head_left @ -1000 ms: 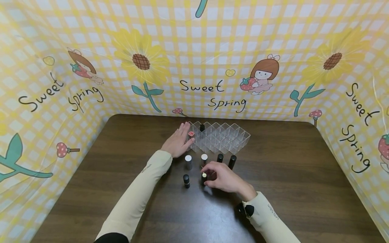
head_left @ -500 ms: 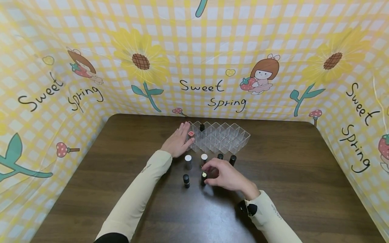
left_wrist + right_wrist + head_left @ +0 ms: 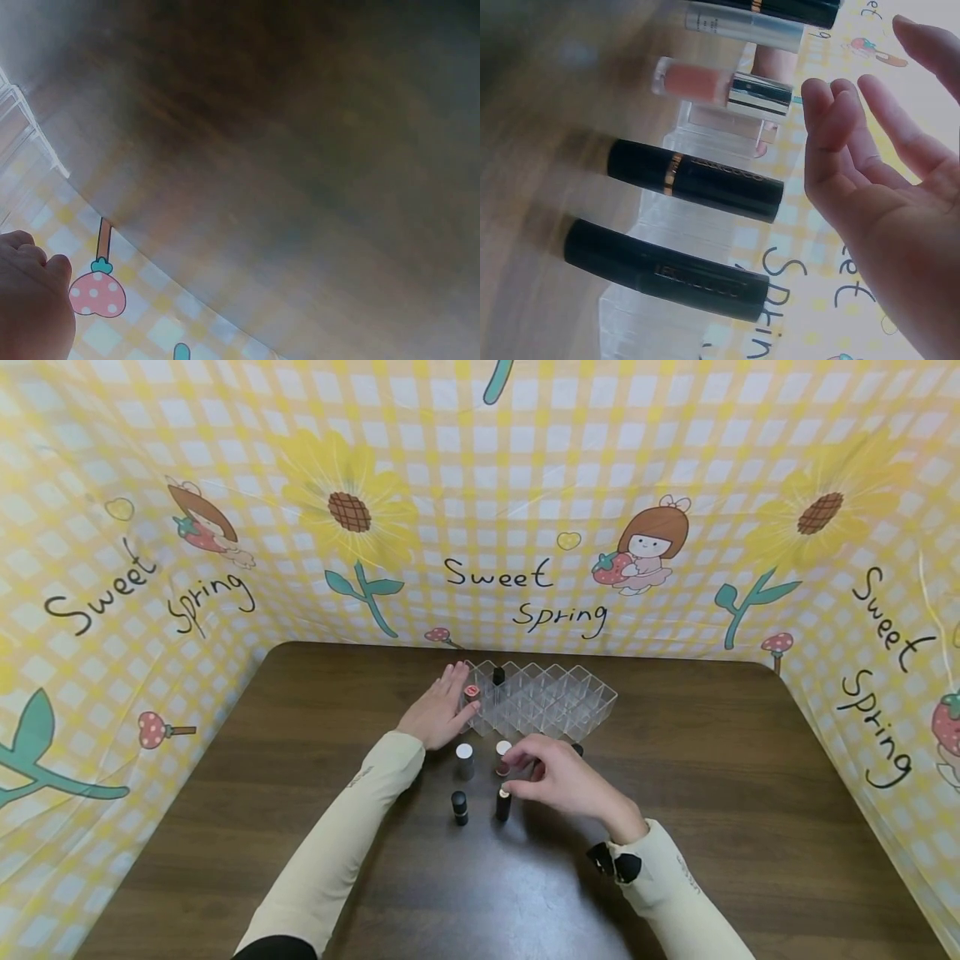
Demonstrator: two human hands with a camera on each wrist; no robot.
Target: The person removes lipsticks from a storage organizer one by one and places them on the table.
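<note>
My left hand, fingers extended, rests against the left end of a clear divided lipstick organizer. In its left part stand a red-topped tube and a black-capped tube. Over the upright tubes hovers my right hand, fingers loosely bent, holding nothing. Just below its thumb in the head view stands a black lipstick tube. Close by is a pink lip gloss with a silver cap. Two black lipsticks, one gold-banded and one plain, are mostly hidden behind the hand in the head view.
A silver-grey tube with a white top and a short black lipstick stand left of the right hand. The brown wooden table backs onto a yellow checked cloth.
My right hand has let go of the black lipstick tube and risen away from it, up and slightly right, leaving it standing. My left hand stays in place.
</note>
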